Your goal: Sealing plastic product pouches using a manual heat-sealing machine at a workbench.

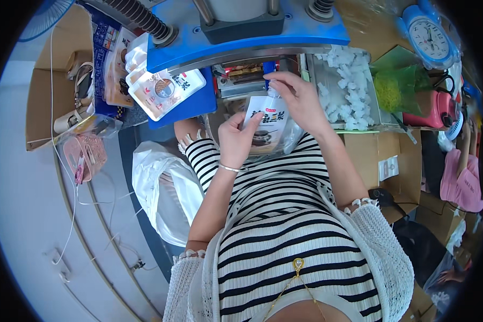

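Down in front of my striped top, I am holding a white spouted pouch [266,126] upright between both hands, just under the front edge of the blue press machine [252,32]. My left hand [236,140] is gripping the pouch's lower left side: the thumb is lying across its printed face and the other fingers are curling round behind, closed on it, with a thin silver bracelet [229,168] sitting at the wrist. My right hand [300,99] is reaching over the top of the pouch, the fingertips [271,79] pinching together at its spout end, while the rest of the hand is arching over the right edge. Both hands are clamped on the pouch.

Beyond the hands, a tray of small white plastic caps [351,88] is sitting just right of the machine. To the left, a stack of finished pouches [163,88] is resting on a blue ledge. A white plastic bag [161,190] is hanging beside my left elbow. Farther right, a blue alarm clock [429,37] is standing on cardboard boxes [397,161].
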A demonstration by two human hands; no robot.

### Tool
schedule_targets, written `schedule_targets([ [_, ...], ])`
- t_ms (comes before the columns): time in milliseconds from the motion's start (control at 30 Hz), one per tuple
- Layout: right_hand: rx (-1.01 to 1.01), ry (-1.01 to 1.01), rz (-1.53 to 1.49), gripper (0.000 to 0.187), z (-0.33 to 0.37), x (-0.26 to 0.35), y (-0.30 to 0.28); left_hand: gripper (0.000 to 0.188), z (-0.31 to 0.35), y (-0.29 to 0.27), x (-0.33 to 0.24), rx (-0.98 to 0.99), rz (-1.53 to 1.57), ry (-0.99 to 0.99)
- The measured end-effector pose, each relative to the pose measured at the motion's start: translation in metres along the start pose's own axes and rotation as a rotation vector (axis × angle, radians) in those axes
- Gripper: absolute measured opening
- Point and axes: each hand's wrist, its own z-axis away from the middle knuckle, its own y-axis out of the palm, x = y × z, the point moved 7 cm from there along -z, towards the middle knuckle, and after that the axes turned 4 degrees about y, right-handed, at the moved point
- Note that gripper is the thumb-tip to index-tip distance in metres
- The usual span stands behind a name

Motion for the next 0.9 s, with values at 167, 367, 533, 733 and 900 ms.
schedule_targets([
  [167,-0.098,0.142,-0.056,0.021,0.005,-0.027,0.005,0.024,-0.006,0.009,0.016,0.076,0.125,-0.004],
  [367,-0.304,-0.068,0.381,0.022,0.009,-0.019,-0.047,0.025,-0.050,-0.009,0.022,-0.050,0.170,-0.010],
  [533,-0.335,0.110,0.751,0.022,0.016,-0.041,-0.078,0.029,-0.063,-0.010,0.013,-0.059,0.052,0.046],
  [733,-0.363,0.081,0.766,0.022,0.013,-0.056,-0.073,0.044,-0.048,-0.060,-0.062,-0.374,-1.075,0.434],
  [900,-0.318,0.172,0.310,0.021,0.002,-0.080,-0.079,0.036,-0.011,-0.051,-0.043,-0.435,-1.368,0.674],
])
